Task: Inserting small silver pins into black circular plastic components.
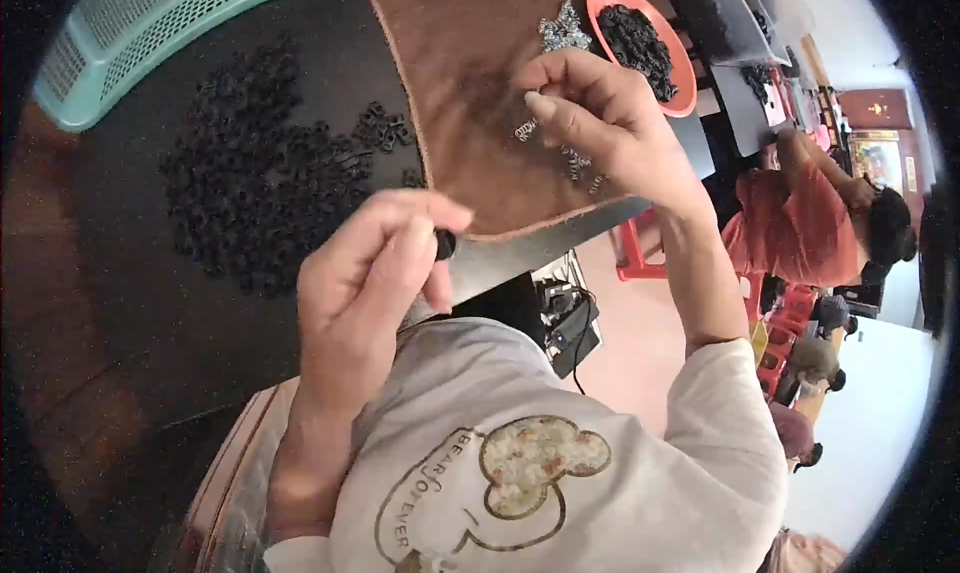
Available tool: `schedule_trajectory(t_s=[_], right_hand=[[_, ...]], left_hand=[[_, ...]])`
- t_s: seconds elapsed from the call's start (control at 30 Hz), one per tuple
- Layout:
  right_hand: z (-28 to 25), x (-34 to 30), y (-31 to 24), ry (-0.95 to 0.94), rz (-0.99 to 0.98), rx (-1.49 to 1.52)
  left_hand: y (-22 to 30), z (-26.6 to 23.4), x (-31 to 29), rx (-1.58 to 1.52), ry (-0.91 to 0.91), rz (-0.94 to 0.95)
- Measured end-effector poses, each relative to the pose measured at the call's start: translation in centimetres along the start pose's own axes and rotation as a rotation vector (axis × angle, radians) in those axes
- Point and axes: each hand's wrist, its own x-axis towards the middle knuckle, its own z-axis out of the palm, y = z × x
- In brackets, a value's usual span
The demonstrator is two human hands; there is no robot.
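Between thumb and fingers, my left hand (350, 283) pinches a small round black part (446, 244), just off the near edge of a brown mat (450, 83). My right hand (620, 123) is raised over the mat, thumb and forefinger curled close together. Whatever is in those fingertips, if anything, is too small to make out. Small shiny metal pieces, perhaps springs (565, 28), lie on the mat beyond the right hand. More of them show below its fingers, partly hidden by it. A wide heap of small black parts (260, 183) spreads over the dark table left of the mat.
An orange-red bowl (684, 71) of black pieces stands at the far right of the mat. A green perforated basket (125, 58) sits far left. Beyond the table at right are red stools (790, 313) and several people, one in a red top (800, 218).
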Motion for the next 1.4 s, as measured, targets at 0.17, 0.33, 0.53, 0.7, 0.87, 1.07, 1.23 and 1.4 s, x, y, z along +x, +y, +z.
schedule_trajectory(t_s=[0.17,0.33,0.53,0.7,0.87,1.07,1.23,1.4], right_hand=[[0.2,-0.4,-1.2,-0.02,0.059,0.217],[0.6,-0.6,0.2,0.017,-0.016,0.241],[0.5,-0.3,0.8,0.077,-0.095,0.259],[0.4,-0.2,0.7,0.109,-0.122,0.265],[0.2,-0.3,0.7,0.06,-0.136,0.251],[-0.4,-0.7,0.3,0.011,-0.146,0.219],[-0.8,-0.8,-0.1,-0.073,0.047,0.274],[-1.0,-1.0,1.0,-0.155,0.016,0.285]], left_hand=[[0.0,2.1,4.8,0.173,-0.079,-0.078],[-0.6,3.9,7.3,0.333,-0.249,0.015],[-0.1,4.8,7.8,0.365,-0.195,-0.023],[-0.1,4.7,7.9,0.274,-0.145,-0.148],[-0.1,4.8,7.6,0.06,-0.097,-0.214],[-0.1,4.7,7.8,-0.051,-0.123,-0.187],[-0.3,3.9,7.8,0.066,-0.201,-0.18],[-0.3,4.1,7.7,0.237,-0.249,-0.024]])
